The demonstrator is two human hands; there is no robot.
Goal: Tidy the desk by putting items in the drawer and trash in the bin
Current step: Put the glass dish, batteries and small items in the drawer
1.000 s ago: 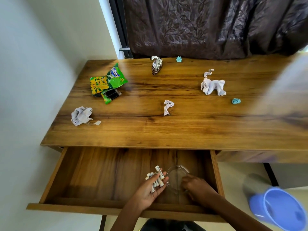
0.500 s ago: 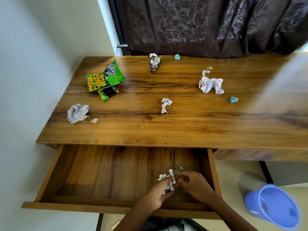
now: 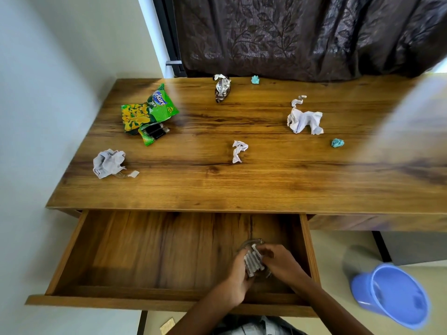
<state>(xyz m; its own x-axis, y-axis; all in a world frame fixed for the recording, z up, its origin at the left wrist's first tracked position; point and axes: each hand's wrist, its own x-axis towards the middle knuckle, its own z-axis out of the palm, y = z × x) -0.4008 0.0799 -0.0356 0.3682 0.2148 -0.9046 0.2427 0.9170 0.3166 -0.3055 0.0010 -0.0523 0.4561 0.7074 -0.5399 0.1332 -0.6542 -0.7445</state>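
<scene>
The wooden drawer stands pulled out below the desk. Both my hands are inside its right end. My left hand is closed around several small white sticks. My right hand grips a clear round container lying on the drawer floor, fingers touching the sticks. On the desk lie green snack packets, a foil wrapper, crumpled white papers and two teal paper balls. A blue bin sits on the floor at the right.
A black object pokes out from under the green packets. A dark curtain hangs behind the desk and a white wall runs along its left side. The right of the view is blurred by a pale smear.
My left hand has carried the white sticks to the right, over the clear container, and my two hands have come together there. The view has shifted slightly.
</scene>
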